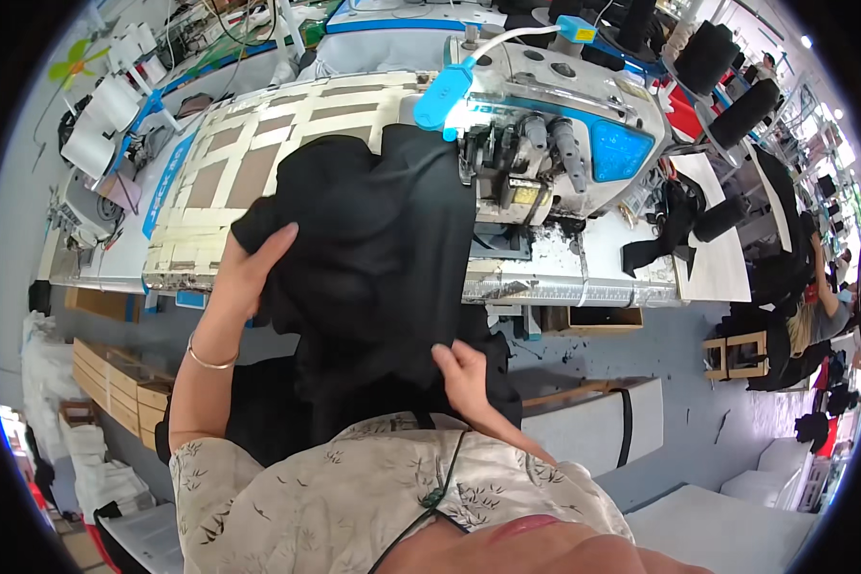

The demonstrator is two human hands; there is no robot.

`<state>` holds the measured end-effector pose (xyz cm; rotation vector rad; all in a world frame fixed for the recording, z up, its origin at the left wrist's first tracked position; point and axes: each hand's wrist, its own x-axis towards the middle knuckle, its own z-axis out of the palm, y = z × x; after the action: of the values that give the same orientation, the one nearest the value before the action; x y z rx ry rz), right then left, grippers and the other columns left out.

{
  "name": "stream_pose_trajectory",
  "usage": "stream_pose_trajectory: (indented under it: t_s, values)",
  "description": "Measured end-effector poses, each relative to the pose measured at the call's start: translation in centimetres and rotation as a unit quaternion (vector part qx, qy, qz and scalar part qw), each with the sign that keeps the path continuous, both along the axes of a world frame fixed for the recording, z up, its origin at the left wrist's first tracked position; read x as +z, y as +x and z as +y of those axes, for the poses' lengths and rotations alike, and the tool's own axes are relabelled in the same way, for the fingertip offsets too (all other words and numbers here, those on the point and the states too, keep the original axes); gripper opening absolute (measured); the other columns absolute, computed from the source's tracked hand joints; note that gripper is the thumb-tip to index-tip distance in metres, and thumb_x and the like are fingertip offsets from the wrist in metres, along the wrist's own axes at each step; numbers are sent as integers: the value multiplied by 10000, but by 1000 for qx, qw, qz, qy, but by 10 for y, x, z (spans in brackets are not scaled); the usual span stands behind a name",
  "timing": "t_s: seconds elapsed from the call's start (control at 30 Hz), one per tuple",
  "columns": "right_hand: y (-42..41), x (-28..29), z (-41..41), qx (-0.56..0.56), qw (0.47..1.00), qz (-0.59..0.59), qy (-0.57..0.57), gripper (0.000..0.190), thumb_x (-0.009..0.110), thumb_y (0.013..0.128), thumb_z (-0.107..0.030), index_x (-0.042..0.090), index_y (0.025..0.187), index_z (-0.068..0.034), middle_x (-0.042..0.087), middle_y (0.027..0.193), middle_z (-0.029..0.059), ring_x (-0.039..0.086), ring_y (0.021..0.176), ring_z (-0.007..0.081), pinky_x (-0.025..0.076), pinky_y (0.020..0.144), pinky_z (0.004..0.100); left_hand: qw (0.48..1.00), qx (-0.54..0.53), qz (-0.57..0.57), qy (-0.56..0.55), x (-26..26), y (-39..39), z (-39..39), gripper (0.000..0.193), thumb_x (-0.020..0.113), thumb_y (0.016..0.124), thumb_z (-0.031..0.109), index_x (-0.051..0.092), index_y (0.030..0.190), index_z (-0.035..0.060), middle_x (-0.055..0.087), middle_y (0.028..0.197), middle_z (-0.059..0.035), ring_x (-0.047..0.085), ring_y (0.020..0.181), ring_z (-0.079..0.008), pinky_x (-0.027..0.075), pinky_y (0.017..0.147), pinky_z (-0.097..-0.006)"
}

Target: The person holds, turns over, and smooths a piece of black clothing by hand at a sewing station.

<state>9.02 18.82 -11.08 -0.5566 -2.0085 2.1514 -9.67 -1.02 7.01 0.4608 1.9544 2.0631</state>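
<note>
A large piece of black fabric (373, 244) hangs from an overlock sewing machine (560, 136) over the table's front edge towards my lap. Its far right corner reaches the machine's presser foot area, lit by a blue clip-on lamp (443, 97); the contact there is hidden. My left hand (258, 269) grips the fabric's left edge, thumb on top, fingers hidden under it. Lower down, near my body, my right hand (465, 369) pinches the right edge between thumb and curled fingers. The right edge runs nearly straight from that hand up to the machine.
Cream tape strips cover the table surface (208, 186) on the left. A measuring scale (545, 293) runs along the front edge. Black thread cones (742, 115) and black fabric scraps (660, 229) are on the right. A person (825, 316) works at far right. Wooden boxes (115, 387) stand below left.
</note>
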Motion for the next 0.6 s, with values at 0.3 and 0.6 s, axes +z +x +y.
stream_pose_trajectory:
  t_s: [0.3, 0.6]
  values:
    - [-78, 38, 28, -119, 981, 152, 24, 303, 533, 929, -156, 466, 661, -30, 377, 636, -101, 320, 638, 14, 273, 532, 224, 998, 0, 53, 18, 69, -107, 55, 312, 688, 804, 196, 596, 1024, -6, 642, 930, -73, 610, 801, -127, 510, 727, -290]
    - [-145, 57, 70, -131, 965, 224, -21, 252, 546, 933, -182, 601, 1009, 52, 443, 678, -85, 340, 627, 10, 303, 544, 185, 785, -40, 450, -423, -61, 17, 73, 945, 729, 668, 433, 302, 1330, -89, 166, 1442, -280, 156, 1341, -439, 133, 1063, -575]
